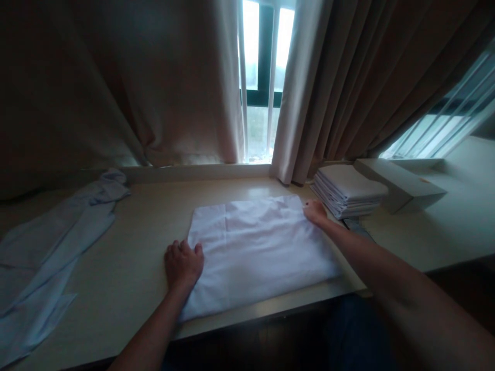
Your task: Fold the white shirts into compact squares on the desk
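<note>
A white folded cloth (pixel 263 252) lies on the pale tabletop in front of me, a little wrinkled, with a crease near its left side. My left hand (pixel 183 263) rests at the cloth's left edge, thumb apart from the fingers and lying over the fabric. At the far right corner, my right hand (pixel 315 211) has its fingers closed on the cloth's edge; the fingertips are partly hidden. Just beyond that hand stands a neat stack of folded white cloths (pixel 348 190).
A loose, crumpled white cloth (pixel 50 242) spreads over the left of the table (pixel 127 268). To the right of the stack is a pale box (pixel 402 185). Curtains (pixel 185 82) hang along the back, parted at a window (pixel 259 129). The table's front edge runs close to me.
</note>
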Demonstrator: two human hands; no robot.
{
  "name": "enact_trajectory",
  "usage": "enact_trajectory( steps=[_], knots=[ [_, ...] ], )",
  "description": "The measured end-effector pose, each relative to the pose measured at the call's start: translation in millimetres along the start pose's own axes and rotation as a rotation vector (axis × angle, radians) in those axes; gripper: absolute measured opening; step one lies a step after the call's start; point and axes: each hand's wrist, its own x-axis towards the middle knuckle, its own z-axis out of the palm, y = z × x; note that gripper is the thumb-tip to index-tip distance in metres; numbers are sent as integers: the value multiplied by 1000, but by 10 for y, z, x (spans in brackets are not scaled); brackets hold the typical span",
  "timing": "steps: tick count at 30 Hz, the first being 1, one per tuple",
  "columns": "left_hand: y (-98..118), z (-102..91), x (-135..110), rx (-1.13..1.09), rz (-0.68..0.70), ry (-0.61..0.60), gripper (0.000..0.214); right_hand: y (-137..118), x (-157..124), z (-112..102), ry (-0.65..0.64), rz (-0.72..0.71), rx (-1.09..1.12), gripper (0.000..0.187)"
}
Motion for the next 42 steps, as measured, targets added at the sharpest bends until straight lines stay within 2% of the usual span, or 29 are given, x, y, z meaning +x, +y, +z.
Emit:
enact_trajectory(
  steps=[4, 7, 11, 15, 19, 22, 26, 29, 32, 35, 38, 42],
  knots=[
    [-10, 16, -3, 31, 26, 17, 55, -563, 61, 283, -99, -256, -5, 33],
    [-12, 29, -10, 28, 11, 16, 53, -868, 48, 567, -137, -323, -4, 40],
    [-17, 41, -19, 27, 6, 20, 53, -925, -5, 877, -76, -253, -38, 56],
    [-28, 68, -22, 17, -3, 14, 54, -857, 21, 1008, -70, -215, -85, 60],
    [-33, 81, -15, 4, -15, 24, 56, -841, 48, 971, -102, -224, -81, 63],
    [-31, 59, -11, -14, -15, 12, 56, -752, -38, 873, -31, -255, -99, 65],
    [-23, 13, -20, -25, -18, 0, 53, -386, -249, 666, 157, -270, -122, 56],
    [-15, -12, -31, -29, -10, 21, 53, 9, -344, 477, 227, -106, -71, 51],
    [-8, -26, -35, -51, -15, 18, 54, 351, -348, 329, 135, 147, 37, 48],
    [-2, -30, -30, -79, -29, -5, 54, 546, -321, 270, 13, 244, 120, 35],
    [0, -29, -26, -84, -28, -4, 54, 587, -308, 276, -9, 292, 183, 23],
    [-8, -23, -23, -69, -17, 12, 54, 502, -294, 279, 22, 329, 280, 15]
  ],
)
